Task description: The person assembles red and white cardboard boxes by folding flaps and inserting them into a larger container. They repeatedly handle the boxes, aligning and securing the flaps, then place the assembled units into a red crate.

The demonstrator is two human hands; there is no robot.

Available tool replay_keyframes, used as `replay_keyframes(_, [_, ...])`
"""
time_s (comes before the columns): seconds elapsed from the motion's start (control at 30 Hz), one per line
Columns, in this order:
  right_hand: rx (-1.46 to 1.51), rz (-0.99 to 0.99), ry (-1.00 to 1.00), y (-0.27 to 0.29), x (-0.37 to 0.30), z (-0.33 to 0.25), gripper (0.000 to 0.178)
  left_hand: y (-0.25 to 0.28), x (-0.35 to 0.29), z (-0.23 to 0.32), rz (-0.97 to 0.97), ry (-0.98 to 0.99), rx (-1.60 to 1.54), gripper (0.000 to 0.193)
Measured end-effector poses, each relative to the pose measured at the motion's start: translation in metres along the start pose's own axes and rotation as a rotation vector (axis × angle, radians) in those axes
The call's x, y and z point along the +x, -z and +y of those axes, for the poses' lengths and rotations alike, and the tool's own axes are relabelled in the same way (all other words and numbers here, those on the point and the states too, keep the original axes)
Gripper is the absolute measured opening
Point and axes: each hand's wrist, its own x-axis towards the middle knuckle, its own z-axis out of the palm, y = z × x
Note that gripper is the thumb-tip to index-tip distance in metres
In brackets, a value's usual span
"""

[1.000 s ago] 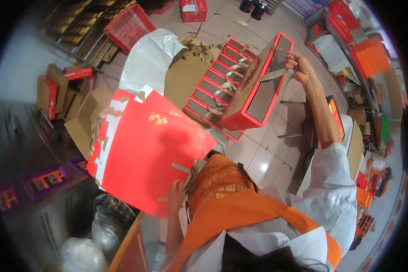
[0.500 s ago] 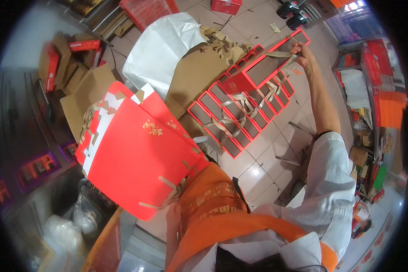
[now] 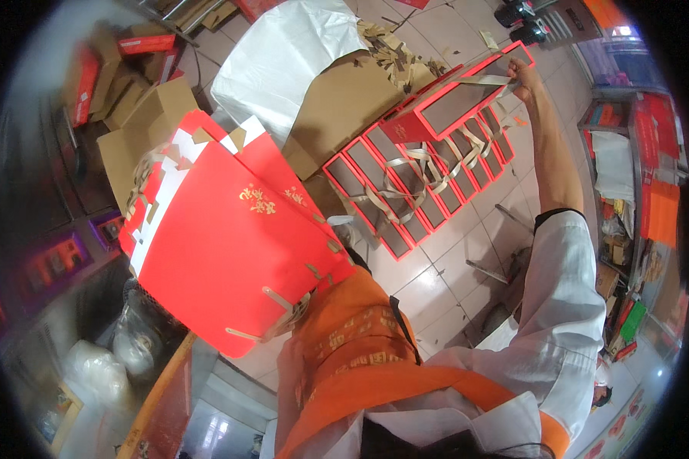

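My right hand [image 3: 523, 81] is closed around the beige ribbon handle [image 3: 486, 79] of a red box [image 3: 408, 128] with a dark grey panel. That box is tilted across the far side of a row of similar red boxes [image 3: 402, 239] on the floor, whose beige ribbons [image 3: 419, 172] lie tangled over them. To the left, against my body, is a stack of large red printed cardboard pieces [image 3: 214, 252] with gold print, white edges and beige ribbon handles. My left forearm [image 3: 288, 382] runs up behind this stack, which hides the left hand and its fingers.
Beyond the stack stand an open brown carton [image 3: 157, 115] and a white sack [image 3: 283, 57]. Cardboard scraps [image 3: 394, 53] litter the tiled floor [image 3: 429, 294]. Filled shelves [image 3: 628, 206] line the right side. Clear plastic bags [image 3: 99, 375] lie at lower left.
The whole view has shifted a little, so the floor things sit slightly higher and further right. My right hand keeps its hold on the ribbon handle, and the red cardboard stack stays against me.
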Motion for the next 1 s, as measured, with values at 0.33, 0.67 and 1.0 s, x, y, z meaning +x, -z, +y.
replay_keyframes(0.33, [-0.039,0.004,-0.017,0.003,-0.013,0.016,0.037,-0.013,0.010,-0.039,-0.009,-0.092,-0.091,0.030])
replay_keyframes(0.67, [-0.344,0.316,0.021,0.014,-0.049,0.034,0.079,0.011,0.001,-0.033,0.050,-0.072,-0.026,0.032])
replay_keyframes(1.0, [-0.846,-0.198,0.748,-0.128,-0.233,0.257,0.025,0.062,0.067,-0.164,0.700,-0.209,-0.065,0.042])
